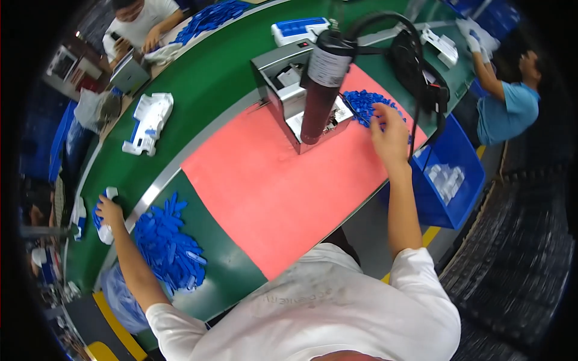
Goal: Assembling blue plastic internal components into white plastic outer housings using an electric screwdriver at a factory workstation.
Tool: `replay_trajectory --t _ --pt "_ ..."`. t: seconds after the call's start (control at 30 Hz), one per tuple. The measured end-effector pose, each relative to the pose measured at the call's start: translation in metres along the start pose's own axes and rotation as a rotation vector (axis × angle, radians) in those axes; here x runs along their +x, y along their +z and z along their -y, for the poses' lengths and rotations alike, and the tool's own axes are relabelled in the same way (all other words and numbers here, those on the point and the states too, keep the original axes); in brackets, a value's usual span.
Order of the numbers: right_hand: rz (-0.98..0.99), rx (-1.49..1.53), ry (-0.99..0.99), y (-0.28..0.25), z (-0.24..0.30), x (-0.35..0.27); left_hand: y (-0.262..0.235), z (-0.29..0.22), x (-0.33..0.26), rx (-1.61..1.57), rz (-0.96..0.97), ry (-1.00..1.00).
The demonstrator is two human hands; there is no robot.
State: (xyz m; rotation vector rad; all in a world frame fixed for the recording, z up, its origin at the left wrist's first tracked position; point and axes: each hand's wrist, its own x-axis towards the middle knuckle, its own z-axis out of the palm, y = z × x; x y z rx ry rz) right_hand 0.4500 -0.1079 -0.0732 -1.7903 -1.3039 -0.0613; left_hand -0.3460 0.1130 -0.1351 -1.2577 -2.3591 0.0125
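Observation:
Far out to the left, my left hand [109, 212] has its fingers closed over a white and blue plastic housing [106, 234] on the green conveyor. My right hand [391, 135] is at the right edge of a pile of small blue plastic parts [364, 103], its fingers curled in; whether a part sits between them is too small to tell. Left of that pile stands a grey metal box-shaped machine [280, 90] with an upright dark cylinder [325, 78] at its front. A pink mat [265, 174] lies beneath both.
Long blue plastic strips [168, 243] are heaped beside my left forearm. Another white housing [150, 123] lies on the conveyor [198, 90]. A black hose [415, 54] arches over the right side. A blue bin [451, 186] stands below the bench. Co-workers sit at far left and right.

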Motion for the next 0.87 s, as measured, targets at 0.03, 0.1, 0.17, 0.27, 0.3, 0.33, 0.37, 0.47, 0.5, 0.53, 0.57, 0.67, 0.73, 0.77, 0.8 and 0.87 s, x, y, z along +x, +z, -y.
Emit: replay_trajectory --t 0.03,0.1,0.17,0.27,0.3,0.33,0.37,0.47,0.5,0.53,0.57,0.67,0.73,0.77,0.8,0.87 --pt "0.101 -0.029 0.019 0.006 0.003 0.004 0.016 0.016 0.008 0.025 -0.025 0.0" --pt "0.112 -0.093 0.019 0.001 -0.005 0.004 -0.018 -0.009 0.004 -0.055 -0.032 0.046" --pt "0.136 -0.131 -0.072 0.003 -0.007 0.006 -0.036 0.009 0.019 -0.351 -0.267 0.295" --pt "0.1 -0.171 -0.195 0.008 -0.02 0.021 -0.132 0.01 -0.008 -0.753 -0.421 0.433" --pt "0.097 -0.182 -0.193 0.013 -0.024 0.027 -0.157 0.011 -0.027 -1.139 -0.19 0.353" --pt "0.18 -0.231 -0.148 0.015 -0.026 0.03 -0.205 -0.017 -0.073 -1.495 -0.036 0.212" --pt "0.26 -0.289 -0.113 0.014 -0.023 0.033 -0.213 -0.029 -0.104 -1.639 0.132 0.162" --pt "0.333 -0.354 -0.078 0.032 -0.013 0.041 -0.209 -0.043 -0.189 -1.914 0.44 -0.155" --pt "0.34 -0.405 -0.091 0.031 -0.009 0.042 -0.247 -0.076 -0.233 -1.938 0.761 -0.177" --pt "0.322 -0.399 -0.101 0.03 -0.011 0.044 -0.244 -0.093 -0.256 -1.999 0.97 -0.167" --pt "0.317 -0.452 -0.103 0.032 -0.015 0.045 -0.27 -0.124 -0.282 -1.998 1.102 -0.284" --pt "0.374 -0.386 -0.096 0.027 -0.021 0.05 -0.263 -0.15 -0.325 -1.977 1.386 -0.093" --pt "0.379 -0.404 -0.077 0.021 -0.018 0.049 -0.266 -0.155 -0.341 -2.007 1.298 -0.002" --pt "0.357 -0.413 -0.08 0.02 -0.024 0.049 -0.26 -0.152 -0.34 -1.918 1.314 0.089" --pt "0.381 -0.406 -0.049 0.02 -0.021 0.049 -0.258 -0.14 -0.334 -1.793 1.293 0.208" --pt "0.427 -0.379 -0.004 0.025 -0.024 0.053 -0.274 -0.111 -0.31 -1.409 1.238 0.414"
